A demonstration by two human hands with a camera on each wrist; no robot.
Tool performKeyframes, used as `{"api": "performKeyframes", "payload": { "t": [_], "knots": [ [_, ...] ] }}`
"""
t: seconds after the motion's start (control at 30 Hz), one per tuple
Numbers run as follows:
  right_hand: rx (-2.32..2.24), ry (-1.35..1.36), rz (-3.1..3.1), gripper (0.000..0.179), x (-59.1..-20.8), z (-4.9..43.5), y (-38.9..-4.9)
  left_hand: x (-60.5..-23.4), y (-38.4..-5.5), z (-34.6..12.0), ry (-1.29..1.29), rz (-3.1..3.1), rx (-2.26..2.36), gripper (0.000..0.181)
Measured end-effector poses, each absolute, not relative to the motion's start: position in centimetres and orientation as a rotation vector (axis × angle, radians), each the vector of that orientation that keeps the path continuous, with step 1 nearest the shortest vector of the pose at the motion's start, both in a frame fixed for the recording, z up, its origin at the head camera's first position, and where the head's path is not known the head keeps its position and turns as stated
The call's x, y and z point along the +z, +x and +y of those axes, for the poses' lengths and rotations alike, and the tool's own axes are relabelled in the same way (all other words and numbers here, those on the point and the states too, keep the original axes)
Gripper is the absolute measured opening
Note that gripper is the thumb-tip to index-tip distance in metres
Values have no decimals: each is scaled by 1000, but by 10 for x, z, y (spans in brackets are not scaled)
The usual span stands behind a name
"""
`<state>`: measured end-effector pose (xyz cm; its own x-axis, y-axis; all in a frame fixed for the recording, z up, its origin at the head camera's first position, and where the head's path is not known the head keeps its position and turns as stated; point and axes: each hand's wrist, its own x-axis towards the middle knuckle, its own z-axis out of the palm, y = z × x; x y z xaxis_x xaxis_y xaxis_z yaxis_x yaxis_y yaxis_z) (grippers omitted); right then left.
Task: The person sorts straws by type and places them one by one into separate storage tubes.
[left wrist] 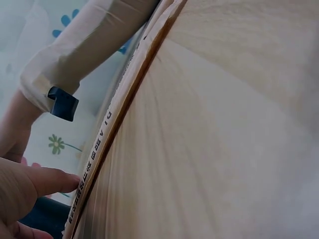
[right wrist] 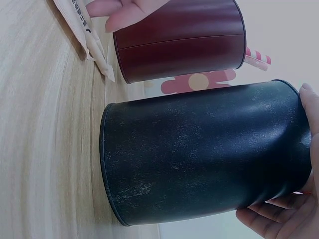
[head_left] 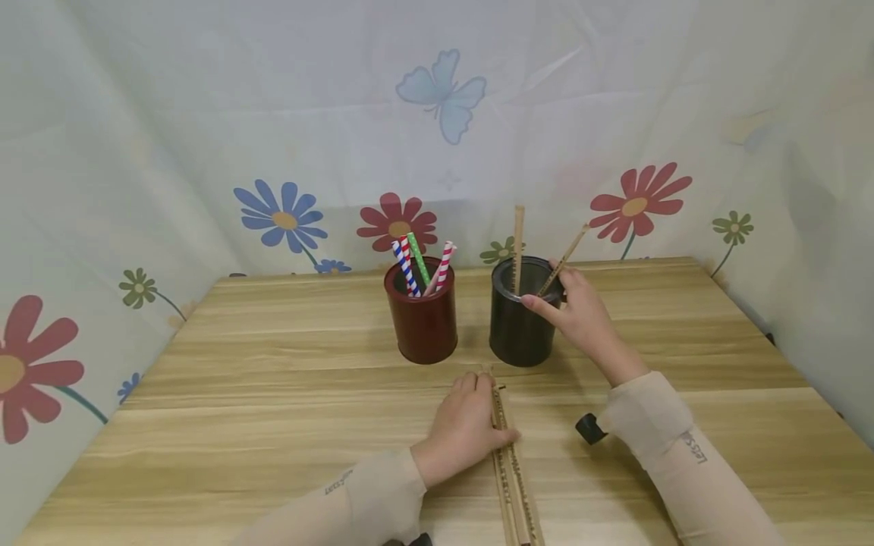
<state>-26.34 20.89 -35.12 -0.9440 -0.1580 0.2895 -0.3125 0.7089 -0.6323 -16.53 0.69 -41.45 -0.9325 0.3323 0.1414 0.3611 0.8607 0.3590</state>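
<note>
In the head view my right hand [head_left: 580, 311] grips the rim of a black cylindrical holder [head_left: 522, 334] with the thumb in front and fingers behind. Two slim paper-wrapped chopsticks [head_left: 519, 250] lean apart inside it. The holder's dark side [right wrist: 199, 154] fills the right wrist view, its base at the table. Nearer the front, my left hand [head_left: 464, 425] holds several paper-wrapped chopsticks [head_left: 512, 485] lying on the table, thumb across one side and fingers at the far end. Printed characters show on a wrapper [left wrist: 99, 139] in the left wrist view, with my thumb tip against it.
Left of the black holder stands a dark red holder [head_left: 425, 334] with several patterned paper straws [head_left: 444, 265], striped and dotted. Both stand on a wood-grain table [head_left: 273, 425]. Behind it hangs a pale curtain [head_left: 307, 114] printed with flowers and a butterfly.
</note>
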Motion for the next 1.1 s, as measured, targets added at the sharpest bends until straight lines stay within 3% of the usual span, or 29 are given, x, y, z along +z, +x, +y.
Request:
{"api": "performKeyframes", "payload": {
  "t": [0.3, 0.73, 1.1],
  "knots": [
    [1063, 379, -2702, 87, -353, 209, -265, -417, -166, -1, -673, -2928, -556, 64],
    [1070, 376, -2694, 87, -354, 208, -264, -412, -167, -10, -782, -2948, -585, 66],
    [1079, 378, -2677, 86, -353, 209, -265, -409, -173, -19, -676, -2972, -730, 51]
  ]
}}
